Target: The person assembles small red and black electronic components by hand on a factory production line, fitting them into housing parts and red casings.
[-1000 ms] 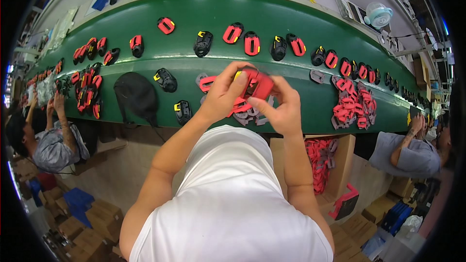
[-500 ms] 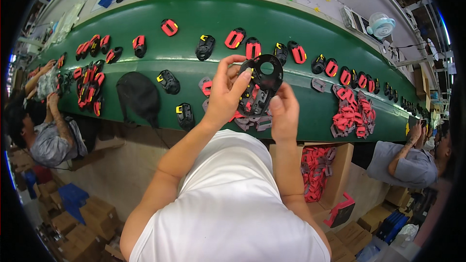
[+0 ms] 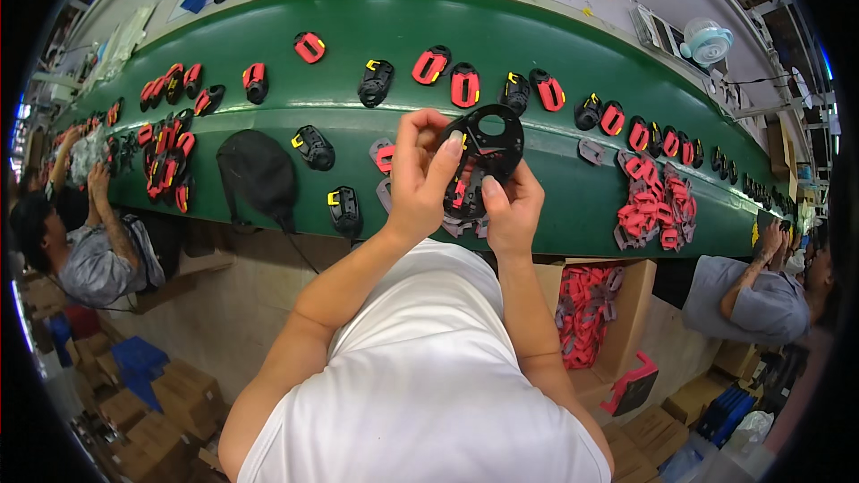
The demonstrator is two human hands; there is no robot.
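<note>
A black housing (image 3: 494, 155) with a round hole is held over the green work surface (image 3: 573, 45), gripped by the fingers and thumbs of both the left hand (image 3: 419, 174) and the right hand (image 3: 514, 213). Beyond it, red-and-black units (image 3: 465, 87) are spread out; to the right, red and grey parts (image 3: 642, 204) are heaped.

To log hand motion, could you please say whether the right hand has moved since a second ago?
Yes; the right hand has shifted left, farther from the red-and-grey parts pile.
</note>
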